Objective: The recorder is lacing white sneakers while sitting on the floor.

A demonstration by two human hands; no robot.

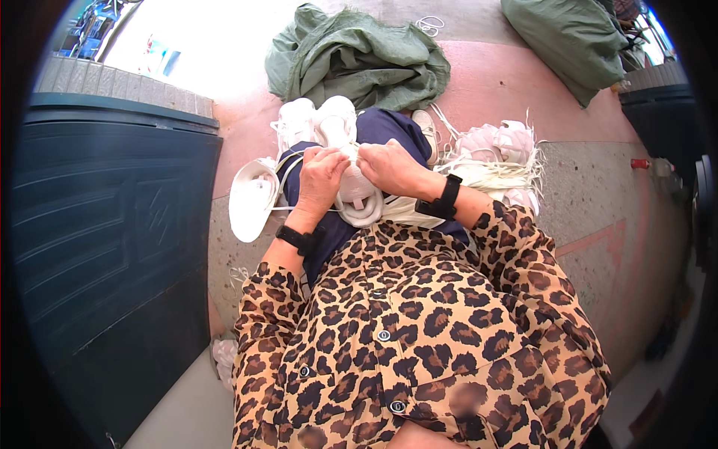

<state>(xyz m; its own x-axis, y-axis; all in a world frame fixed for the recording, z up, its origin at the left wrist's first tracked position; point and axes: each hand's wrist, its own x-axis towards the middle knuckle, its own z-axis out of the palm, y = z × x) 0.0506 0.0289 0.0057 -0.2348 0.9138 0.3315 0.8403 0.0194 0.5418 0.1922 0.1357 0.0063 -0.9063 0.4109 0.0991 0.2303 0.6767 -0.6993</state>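
Note:
A white shoe (360, 196) rests on my lap, its heel opening toward me. Over its lacing, my left hand (320, 178) and my right hand (389, 166) meet closely, both with fingers pinched. They grip the white shoelace at the shoe's eyelets, though the fingertips cover most of it. Loose shoelace (292, 170) trails down on the left side of my left hand. Just beyond the hands is another white shoe (335, 120), with one more white shoe (294, 123) beside it. To the left, a white shoe (250, 200) lies tipped, with lace running from it.
On my right lie a bundle of cream laces (490, 173) and several pale shoes (514, 141). A crumpled green sack (355, 60) sits ahead on the floor; a full green sack (568, 45) stands far right. A dark blue metal door (120, 217) flanks my left.

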